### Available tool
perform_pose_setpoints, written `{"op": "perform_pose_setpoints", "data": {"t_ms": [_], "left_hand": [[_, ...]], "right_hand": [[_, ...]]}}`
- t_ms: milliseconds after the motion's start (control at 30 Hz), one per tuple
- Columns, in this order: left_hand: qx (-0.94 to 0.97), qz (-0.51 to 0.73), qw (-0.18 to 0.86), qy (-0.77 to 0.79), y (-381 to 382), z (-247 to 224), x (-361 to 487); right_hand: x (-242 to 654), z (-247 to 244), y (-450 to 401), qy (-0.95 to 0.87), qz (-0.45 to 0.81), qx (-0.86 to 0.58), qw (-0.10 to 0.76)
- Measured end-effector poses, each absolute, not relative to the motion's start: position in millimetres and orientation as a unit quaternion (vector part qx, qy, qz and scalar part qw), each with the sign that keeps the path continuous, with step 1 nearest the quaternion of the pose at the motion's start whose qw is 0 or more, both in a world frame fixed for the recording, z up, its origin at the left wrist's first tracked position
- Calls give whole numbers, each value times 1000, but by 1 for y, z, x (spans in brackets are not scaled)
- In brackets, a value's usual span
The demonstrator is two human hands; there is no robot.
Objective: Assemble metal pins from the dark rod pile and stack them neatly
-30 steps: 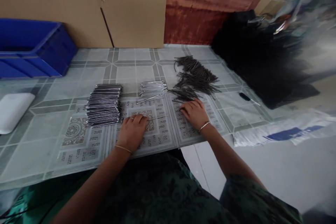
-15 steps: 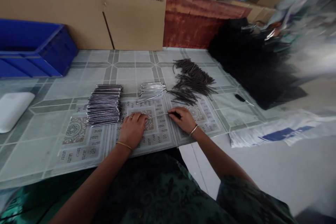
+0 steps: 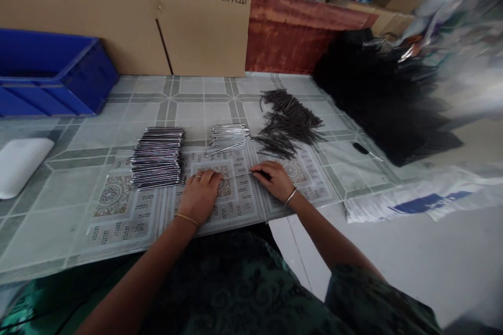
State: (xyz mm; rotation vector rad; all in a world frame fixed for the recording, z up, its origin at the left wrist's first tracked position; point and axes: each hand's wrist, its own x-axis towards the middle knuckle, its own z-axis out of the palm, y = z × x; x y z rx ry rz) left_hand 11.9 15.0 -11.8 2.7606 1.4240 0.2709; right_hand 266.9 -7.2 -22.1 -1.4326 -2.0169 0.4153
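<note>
A thin metal rod point(image 3: 237, 175) spans the gap between my two hands, low over the patterned mat. My left hand point(image 3: 201, 194) is closed on its left end, palm down. At the right end, my right hand point(image 3: 274, 180) pinches the rod with thumb and forefinger; something dark shows by its fingers. Left of my left hand lies a stack of dark, ridged rods point(image 3: 157, 158). Beyond my hands is a smaller bundle of silvery rods point(image 3: 229, 136), with loose piles of thin dark grey strips point(image 3: 288, 121) to its right.
A blue bin point(image 3: 84, 76) and a white object point(image 3: 21, 165) are on the left. A large cardboard sheet point(image 3: 118, 15) stands behind. To the right are a small black-handled tool point(image 3: 360, 148) and a black heap point(image 3: 377, 94).
The view has shifted very slightly. Both hands keep nearly the same positions on the rod.
</note>
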Motion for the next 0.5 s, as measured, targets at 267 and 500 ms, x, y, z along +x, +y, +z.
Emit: {"op": "perform_pose_setpoints", "data": {"t_ms": [267, 500], "left_hand": [[782, 295, 236, 495, 15, -16, 14], [593, 460, 356, 557, 5, -11, 0]], "right_hand": [[230, -13, -1, -800, 102, -548, 223], [171, -5, 22, -816, 149, -502, 245]]}}
